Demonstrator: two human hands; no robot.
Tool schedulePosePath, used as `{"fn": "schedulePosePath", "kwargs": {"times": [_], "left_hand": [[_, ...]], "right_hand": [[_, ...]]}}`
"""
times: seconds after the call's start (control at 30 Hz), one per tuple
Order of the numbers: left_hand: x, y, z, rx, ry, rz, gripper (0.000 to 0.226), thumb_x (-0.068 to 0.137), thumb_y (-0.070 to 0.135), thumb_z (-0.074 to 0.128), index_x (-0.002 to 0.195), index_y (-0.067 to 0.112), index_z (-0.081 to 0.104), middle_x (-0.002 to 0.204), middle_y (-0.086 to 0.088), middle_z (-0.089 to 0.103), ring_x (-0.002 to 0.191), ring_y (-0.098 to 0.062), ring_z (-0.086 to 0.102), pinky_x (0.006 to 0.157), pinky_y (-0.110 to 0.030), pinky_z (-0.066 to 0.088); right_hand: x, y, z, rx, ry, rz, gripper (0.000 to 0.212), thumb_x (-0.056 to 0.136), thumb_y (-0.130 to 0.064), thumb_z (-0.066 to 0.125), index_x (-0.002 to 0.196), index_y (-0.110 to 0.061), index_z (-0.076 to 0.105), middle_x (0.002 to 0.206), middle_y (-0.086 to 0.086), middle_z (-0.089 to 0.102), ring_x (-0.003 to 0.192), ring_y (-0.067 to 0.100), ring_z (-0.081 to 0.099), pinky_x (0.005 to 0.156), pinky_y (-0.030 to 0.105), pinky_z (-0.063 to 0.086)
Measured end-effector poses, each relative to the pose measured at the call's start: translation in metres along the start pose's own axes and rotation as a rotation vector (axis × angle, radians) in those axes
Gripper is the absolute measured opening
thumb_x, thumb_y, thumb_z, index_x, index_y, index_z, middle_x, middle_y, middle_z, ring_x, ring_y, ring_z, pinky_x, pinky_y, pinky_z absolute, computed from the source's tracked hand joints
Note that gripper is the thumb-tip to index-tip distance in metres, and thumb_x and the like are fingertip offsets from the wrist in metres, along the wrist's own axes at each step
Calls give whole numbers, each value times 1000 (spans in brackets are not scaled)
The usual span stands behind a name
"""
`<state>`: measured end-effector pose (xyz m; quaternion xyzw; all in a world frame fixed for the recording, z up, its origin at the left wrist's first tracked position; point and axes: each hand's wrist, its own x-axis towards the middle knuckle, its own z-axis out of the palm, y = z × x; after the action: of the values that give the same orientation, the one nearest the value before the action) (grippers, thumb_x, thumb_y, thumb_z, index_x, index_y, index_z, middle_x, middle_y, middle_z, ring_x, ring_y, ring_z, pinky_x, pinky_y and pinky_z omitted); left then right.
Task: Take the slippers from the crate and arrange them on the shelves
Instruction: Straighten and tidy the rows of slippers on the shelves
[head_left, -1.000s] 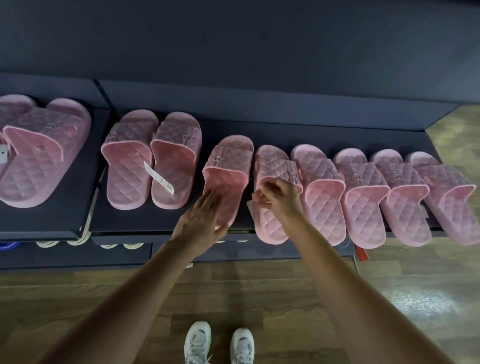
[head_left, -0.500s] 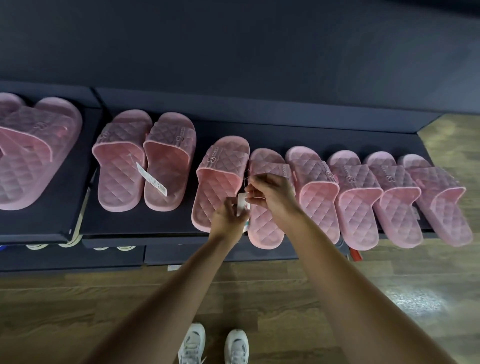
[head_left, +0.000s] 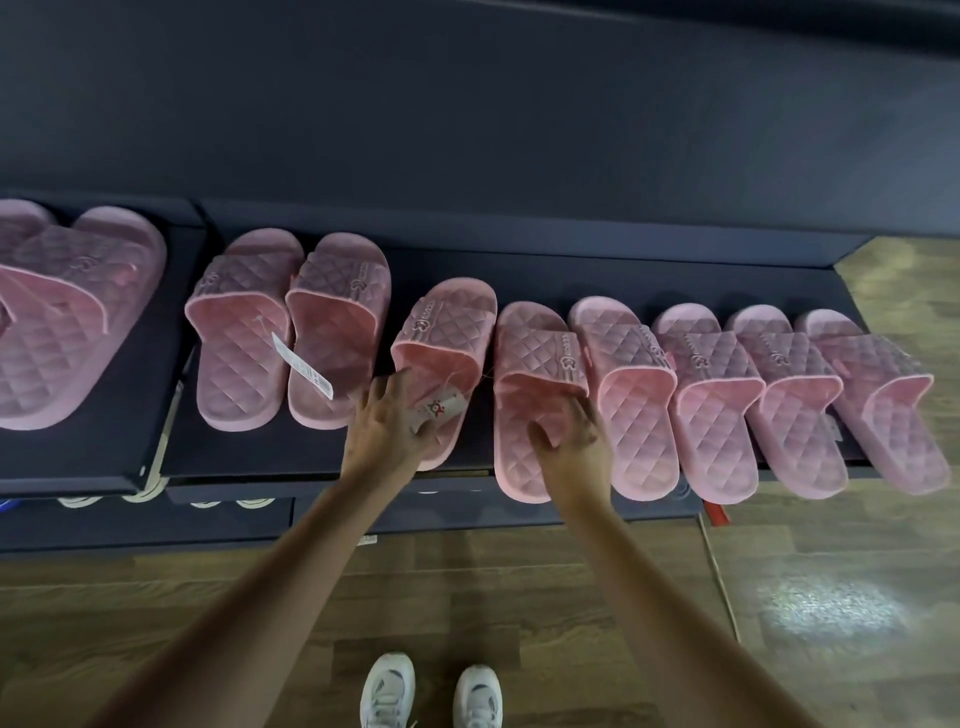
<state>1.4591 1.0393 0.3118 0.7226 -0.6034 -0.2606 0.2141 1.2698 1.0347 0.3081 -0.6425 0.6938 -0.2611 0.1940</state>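
Note:
Several pink quilted slippers stand in a row on the dark shelf (head_left: 249, 452). My left hand (head_left: 387, 434) rests with straight fingers on the heel of one middle slipper (head_left: 447, 343). A white paper tag (head_left: 437, 410) lies on that slipper's footbed by my thumb. My right hand (head_left: 571, 441) lies flat, fingers spread, on the footbed of the slipper next to it on the right (head_left: 524, 364), whose heel juts past the shelf's front edge. A tagged pair (head_left: 291, 332) sits to the left. The crate is out of view.
A second dark shelf section (head_left: 104, 447) at left carries a larger pink pair (head_left: 67, 322). White soles (head_left: 78, 500) peek from the shelf below. Wooden floor (head_left: 805, 571) lies in front, with my white sneakers (head_left: 431, 691) on it. A red item (head_left: 719, 514) sits at the shelf's lower right.
My hands were together, fingering the tag between the two middle slippers. They have moved apart; the tag now lies on the left slipper, and each hand rests flat on its own slipper.

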Motion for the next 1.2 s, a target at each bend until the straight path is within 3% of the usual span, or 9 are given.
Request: {"fn": "schedulePosePath", "kwargs": {"times": [0.1, 0.2, 0.37, 0.47, 0.57, 0.63, 0.8, 0.97, 1.2], "left_hand": [[3, -5, 9, 74, -133, 155, 74, 84, 28, 64, 145, 10, 26, 150, -10, 30, 141, -27, 20, 114, -37, 19], [-1, -14, 24, 207, -188, 241, 71, 93, 41, 46, 149, 16, 9, 157, -5, 6, 144, -22, -9, 115, -32, -7], [-6, -10, 33, 176, -121, 244, 81, 77, 54, 0, 148, 18, 13, 157, -5, 10, 135, -14, -15, 108, -26, -9], [-1, -8, 36, 188, -90, 225, 58, 96, 40, 24, 149, 18, 14, 157, -3, 12, 145, -19, -3, 113, -26, 0], [1, -8, 38, 117, -58, 250, 56, 97, 25, 39, 148, 16, 16, 156, -4, 13, 145, -24, 1, 114, -30, 0], [0, -10, 41, 105, -29, 292, 58, 94, 30, 39, 145, 9, 22, 152, -9, 21, 142, -30, 7, 113, -37, -1], [7, -8, 50, 235, -29, 285, 79, 68, 4, 79, 136, -3, 40, 136, -25, 46, 130, -38, 30, 103, -54, 15], [22, -4, 48, 261, -46, 260, 70, 98, 24, 43, 145, 14, -8, 157, -8, -1, 134, -15, -21, 109, -28, -18], [46, 6, 45, 345, -54, 197, 70, 99, 29, 38, 147, 10, -9, 157, -9, -7, 144, -24, -12, 109, -29, -17]], "right_hand": [[-16, 10, 11, -25, -158, -47, 62, 77, -32, 68, 126, 2, 53, 133, 21, 50, 127, 37, 43, 99, 43, 42], [-24, 18, 20, -49, -289, -108, 80, 78, -55, 44, 137, -3, 41, 147, 17, 34, 141, 33, 11, 113, 47, 18], [-12, 15, 31, -45, -244, -99, 75, 78, -50, 51, 132, 1, 46, 140, 24, 41, 135, 47, 23, 107, 56, 24], [-1, 7, 34, -53, -254, -125, 71, 82, -36, 64, 138, -1, 38, 148, 21, 31, 141, 42, 11, 113, 56, 18], [8, 6, 36, -82, -313, -134, 72, 89, -30, 59, 146, -10, 21, 156, 11, 11, 144, 29, -8, 119, 42, 3], [13, 8, 39, -103, -316, -135, 74, 90, -33, 57, 148, -13, 16, 157, 8, 5, 144, 25, -12, 117, 37, -2], [29, 6, 44, -122, -347, -122, 74, 90, -32, 57, 148, -15, 14, 157, 5, 2, 143, 22, -15, 118, 37, -1], [47, 8, 47, -114, -321, -176, 73, 89, -31, 59, 147, -12, 19, 157, 8, 8, 144, 25, -10, 118, 45, 7], [66, 3, 49, -89, -293, -163, 71, 89, -31, 60, 146, -10, 23, 156, 9, 11, 144, 26, -7, 118, 45, 10]]}}
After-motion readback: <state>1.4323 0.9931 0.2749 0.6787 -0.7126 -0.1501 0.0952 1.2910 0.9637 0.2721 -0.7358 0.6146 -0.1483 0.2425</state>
